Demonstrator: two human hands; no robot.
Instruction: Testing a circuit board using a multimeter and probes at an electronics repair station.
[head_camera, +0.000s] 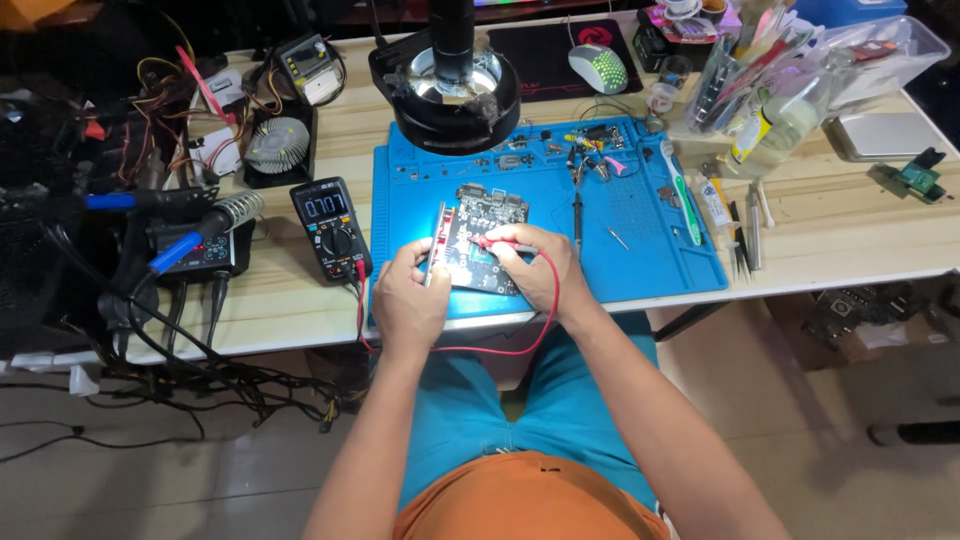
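Observation:
A dark circuit board (478, 228) lies on a blue work mat (640, 240) at the table's front edge. My left hand (408, 300) grips the board's left edge and holds it tilted. My right hand (535, 268) pinches a red test probe (497, 243) with its tip on the board's middle. A red lead (530, 340) loops from the probe below the table edge. A black multimeter (330, 228) with a lit display rests left of the mat.
A ring-light microscope head (452, 88) hangs over the mat's far side. A soldering station with blue-handled irons (190, 245) and tangled wires sit at the left. Tweezers, a toothbrush (683, 195), bottles and a clear box stand at the right, a mouse (598, 68) at the back.

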